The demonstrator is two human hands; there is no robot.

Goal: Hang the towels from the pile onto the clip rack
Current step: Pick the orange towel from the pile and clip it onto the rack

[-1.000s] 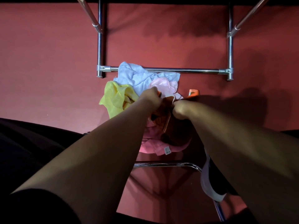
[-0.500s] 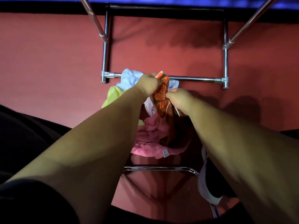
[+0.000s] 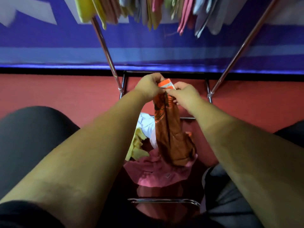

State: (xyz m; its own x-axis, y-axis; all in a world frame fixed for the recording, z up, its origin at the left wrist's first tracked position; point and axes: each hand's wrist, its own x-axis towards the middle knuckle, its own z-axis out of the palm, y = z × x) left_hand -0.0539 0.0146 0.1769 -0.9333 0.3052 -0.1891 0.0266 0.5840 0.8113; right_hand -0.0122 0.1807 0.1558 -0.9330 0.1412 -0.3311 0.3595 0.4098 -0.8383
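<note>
Both hands are pinching one end of the orange towel: my left hand and right hand are curling fingers round its bright hem. It is hanging lengthwise, hem up, bunched and dark-patterned, over the pile.

We read this place as an indoor laundry-drying station. The landmark is a chrome rack with slanted poles and low floor bars. At the top of the rack, hanging towels in yellow, pink and pale blue form a close row. Within the rack's base lies a loose pile of cloths. Under the rack runs a red floor; behind it stands a blue wall panel with large white shapes.
</note>
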